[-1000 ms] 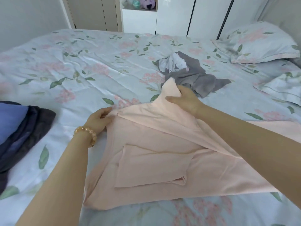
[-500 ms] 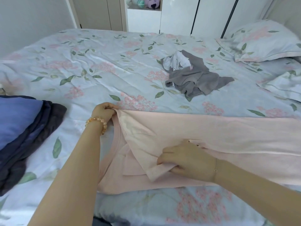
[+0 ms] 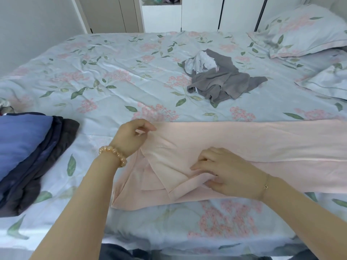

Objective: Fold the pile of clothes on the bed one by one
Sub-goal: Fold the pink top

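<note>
A pink garment (image 3: 234, 145) lies flat on the near part of the bed (image 3: 116, 76). It runs from the middle of the bed out past the right edge of the view. Its far edge is a long straight line. Its near edge stops a little way back from the near edge of the bed.

The left hand (image 3: 131, 137) is at the far left corner of the pink garment. Its grip pinches that corner between thumb and fingertips. A bead bracelet (image 3: 113, 154) sits on that wrist.

The right hand (image 3: 225, 173) lies on the pink garment, near its left end. Its fingers curl and pinch a folded flap of the cloth.

A small pile of clothes (image 3: 219, 79), gray and white, sits far back on the bed, well apart from the pink garment. There is a wide stretch of open sheet between them, and more open sheet on the far left.

A stack of folded dark clothes (image 3: 28, 152), blue on top, sits at the left edge, near the left arm but not touching the pink garment. Two pillows (image 3: 300, 29) lie at the far right.
</note>
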Demonstrator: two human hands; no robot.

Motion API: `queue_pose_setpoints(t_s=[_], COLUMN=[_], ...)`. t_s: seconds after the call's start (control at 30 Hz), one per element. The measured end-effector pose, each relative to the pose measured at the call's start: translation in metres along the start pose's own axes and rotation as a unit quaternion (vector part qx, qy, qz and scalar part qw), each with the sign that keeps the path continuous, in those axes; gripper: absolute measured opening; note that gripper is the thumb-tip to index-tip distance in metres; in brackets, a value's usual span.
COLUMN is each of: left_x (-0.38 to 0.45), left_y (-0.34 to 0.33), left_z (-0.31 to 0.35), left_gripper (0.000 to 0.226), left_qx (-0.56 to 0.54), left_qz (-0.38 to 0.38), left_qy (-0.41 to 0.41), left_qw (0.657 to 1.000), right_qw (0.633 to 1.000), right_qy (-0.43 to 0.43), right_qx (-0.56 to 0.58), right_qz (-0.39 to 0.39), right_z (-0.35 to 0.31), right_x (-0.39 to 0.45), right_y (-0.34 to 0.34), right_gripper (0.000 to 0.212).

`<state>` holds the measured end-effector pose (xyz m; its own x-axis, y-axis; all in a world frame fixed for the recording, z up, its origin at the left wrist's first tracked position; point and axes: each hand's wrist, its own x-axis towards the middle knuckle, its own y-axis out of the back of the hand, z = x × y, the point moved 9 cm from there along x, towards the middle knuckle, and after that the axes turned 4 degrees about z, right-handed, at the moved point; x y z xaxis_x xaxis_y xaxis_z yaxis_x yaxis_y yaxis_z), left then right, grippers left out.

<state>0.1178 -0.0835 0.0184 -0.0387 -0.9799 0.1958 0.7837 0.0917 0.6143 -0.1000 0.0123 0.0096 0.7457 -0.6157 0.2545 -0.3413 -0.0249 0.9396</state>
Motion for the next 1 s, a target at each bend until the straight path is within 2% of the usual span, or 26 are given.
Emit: queue_pose_setpoints(t_s=[0.07, 0.13, 0.2, 0.23, 0.3, 0.4, 0.5, 0.53, 0.67, 0.77, 0.8, 0.83, 0.93, 1.0], left_x=[-0.032, -0.063, -0.085, -0.091, -0.093, -0.083, -0.068, -0.063, -0.041, -0.023, -0.021, -0.019, -0.017, -0.015], left_y=[-0.029, -0.053, -0.064, -0.065, -0.064, -0.063, -0.061, -0.062, -0.065, -0.052, -0.048, -0.046, -0.043, -0.029], left_z=[0.013, 0.016, 0.021, 0.024, 0.027, 0.02, 0.001, -0.004, -0.006, 0.005, 0.01, 0.011, 0.008, 0.001], left_gripper=[0.037, 0.028, 0.02, 0.025, 0.049, 0.076, 0.109, 0.11, 0.083, 0.039, 0.025, 0.021, 0.035, 0.036], left_qx=[-0.028, -0.065, -0.096, -0.119, -0.168, -0.176, -0.135, -0.11, 0.057, 0.221, 0.231, 0.219, 0.082, 0.026], left_qz=[-0.117, -0.227, -0.282, -0.292, -0.308, -0.326, -0.293, -0.272, -0.165, -0.049, -0.024, -0.012, 0.009, 0.076], left_qy=[0.005, 0.044, 0.073, 0.089, 0.11, 0.103, 0.141, 0.143, 0.12, 0.064, 0.048, 0.043, 0.081, 0.115], left_qw=[0.993, 0.971, 0.952, 0.945, 0.93, 0.923, 0.936, 0.945, 0.977, 0.972, 0.971, 0.975, 0.993, 0.99], right_qw=[1.0, 0.997, 0.987, 0.975, 0.94, 0.921, 0.919, 0.914, 0.912, 0.915, 0.914, 0.912, 0.903, 0.897], right_qy=[-0.029, -0.053, -0.085, -0.114, -0.178, -0.225, -0.273, -0.291, -0.355, -0.359, -0.358, -0.358, -0.363, -0.368], right_qx=[-0.002, 0.048, 0.137, 0.189, 0.285, 0.306, 0.279, 0.28, 0.206, 0.172, 0.175, 0.186, 0.219, 0.237], right_qz=[0.006, 0.003, 0.022, 0.035, 0.057, 0.081, 0.059, 0.046, -0.024, -0.073, -0.073, -0.072, -0.068, -0.065], right_z=[0.015, 0.022, 0.025, 0.031, 0.048, 0.077, 0.105, 0.113, 0.141, 0.149, 0.151, 0.152, 0.154, 0.157], right_x=[0.0, 0.002, 0.006, 0.008, 0.015, 0.041, 0.068, 0.076, 0.098, 0.1, 0.099, 0.098, 0.092, 0.088], right_y=[0.005, 0.008, 0.02, 0.027, 0.033, 0.03, 0.02, 0.015, -0.015, -0.034, -0.035, -0.035, -0.033, -0.032], right_gripper=[0.015, 0.008, 0.007, 0.007, 0.006, 0.011, 0.014, 0.017, 0.043, 0.044, 0.041, 0.036, 0.032, 0.033])
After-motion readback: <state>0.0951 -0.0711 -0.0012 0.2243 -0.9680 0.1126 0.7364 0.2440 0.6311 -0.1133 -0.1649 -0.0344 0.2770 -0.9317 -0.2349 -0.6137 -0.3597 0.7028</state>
